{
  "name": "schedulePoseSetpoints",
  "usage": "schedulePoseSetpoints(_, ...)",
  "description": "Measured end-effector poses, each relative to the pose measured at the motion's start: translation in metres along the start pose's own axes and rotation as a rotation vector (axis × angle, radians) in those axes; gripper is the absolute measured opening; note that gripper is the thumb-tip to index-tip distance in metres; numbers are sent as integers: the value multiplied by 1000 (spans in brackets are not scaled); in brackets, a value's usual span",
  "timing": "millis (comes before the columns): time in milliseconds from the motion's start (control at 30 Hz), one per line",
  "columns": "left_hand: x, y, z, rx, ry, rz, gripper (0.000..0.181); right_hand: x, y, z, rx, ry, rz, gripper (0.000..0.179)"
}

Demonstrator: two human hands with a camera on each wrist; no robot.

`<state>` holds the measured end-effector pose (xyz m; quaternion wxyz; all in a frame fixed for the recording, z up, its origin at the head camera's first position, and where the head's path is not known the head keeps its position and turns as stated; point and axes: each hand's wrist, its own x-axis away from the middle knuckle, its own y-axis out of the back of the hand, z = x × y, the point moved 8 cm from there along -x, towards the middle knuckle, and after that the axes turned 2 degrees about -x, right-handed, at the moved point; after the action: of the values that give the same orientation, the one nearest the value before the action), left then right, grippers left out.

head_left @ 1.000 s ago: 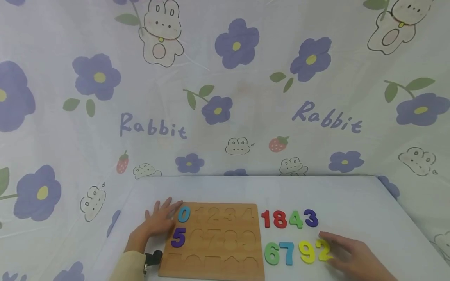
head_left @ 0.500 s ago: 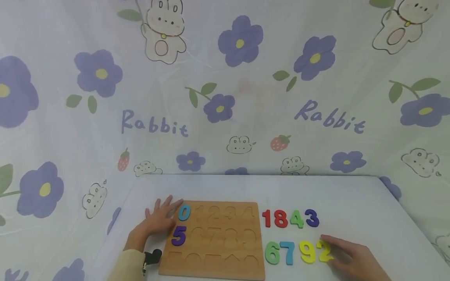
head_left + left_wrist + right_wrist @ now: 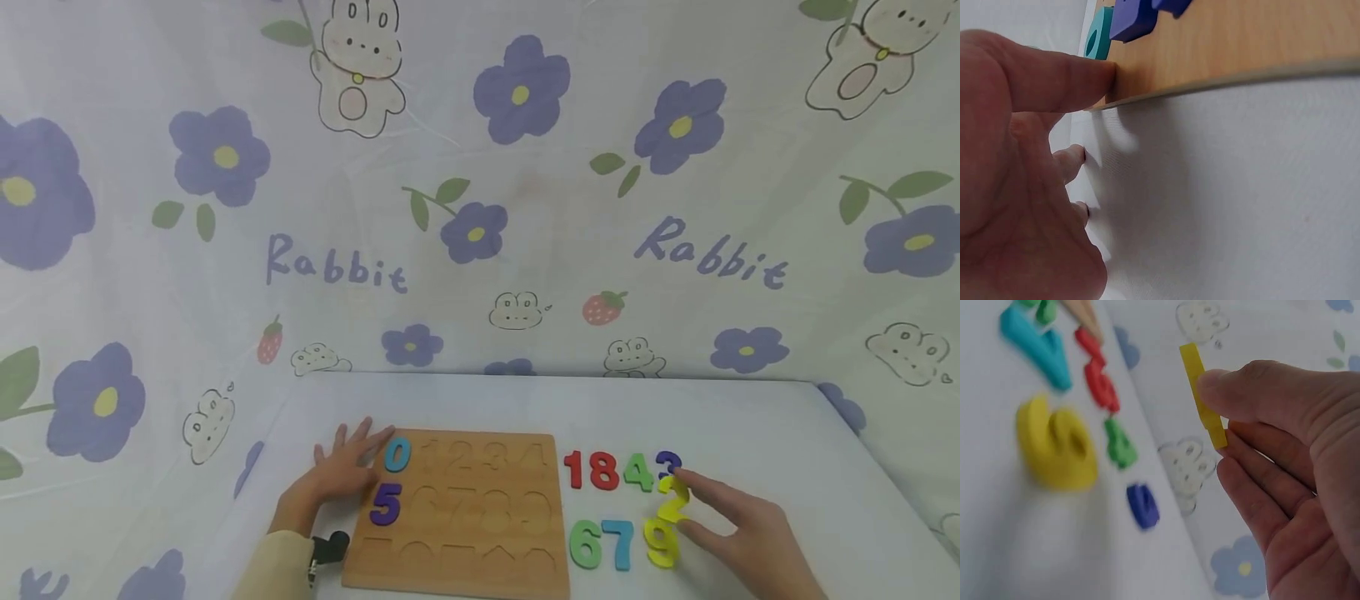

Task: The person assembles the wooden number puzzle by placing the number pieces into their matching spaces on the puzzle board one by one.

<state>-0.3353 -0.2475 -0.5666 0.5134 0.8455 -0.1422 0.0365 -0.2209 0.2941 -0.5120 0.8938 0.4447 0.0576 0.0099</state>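
Note:
My right hand (image 3: 742, 525) pinches a yellow number 2 (image 3: 672, 502) between thumb and fingers; the right wrist view shows the yellow piece (image 3: 1202, 394) edge-on, lifted off the table. In the head view it overlaps the purple 3 (image 3: 667, 463) and sits just above the yellow 9 (image 3: 662, 543). My left hand (image 3: 341, 475) rests at the left edge of the wooden number board (image 3: 457, 575), fingers spread, thumb (image 3: 1085, 81) touching the board's side. On the board, a blue 0 (image 3: 397, 455) and a purple 5 (image 3: 386, 505) lie in the left column, beside several number-shaped recesses.
Right of the board lie a red 1 (image 3: 573, 470), a red 8 (image 3: 604, 472) and a green 4 (image 3: 638, 473). Nearer me are a green 6 (image 3: 585, 546) and a blue 7 (image 3: 619, 543). A flower-and-rabbit curtain (image 3: 450, 125) hangs behind the white table (image 3: 787, 433).
My right hand has picked the yellow 2 up from beside the 9 and moved it up and slightly left. The left hand stays at the board's edge.

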Motion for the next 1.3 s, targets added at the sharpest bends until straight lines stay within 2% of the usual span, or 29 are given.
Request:
schedulePoseSetpoints(233,-2,-3,2,26,-5,2,79,-23,1,59,-69,129,-78,62)
schedulePoseSetpoints(433,-8,-8,8,31,-10,-1,78,-41,-8,98,-137,211,-88,61)
schedulePoseSetpoints(600,-6,-8,10,34,-7,-11,79,-57,-18,128,-167,294,-97,60)
schedulePoseSetpoints(900,-1,-1,9,62,-26,-30,81,-88,-45,167,-239,356,-81,58)
schedulePoseSetpoints(1100,-1,-2,9,68,-36,-41,80,-101,-63,188,-333,377,-45,57)
schedulePoseSetpoints(1300,-4,-6,15,71,-29,-35,82,-114,-88,203,-362,377,-19,56)
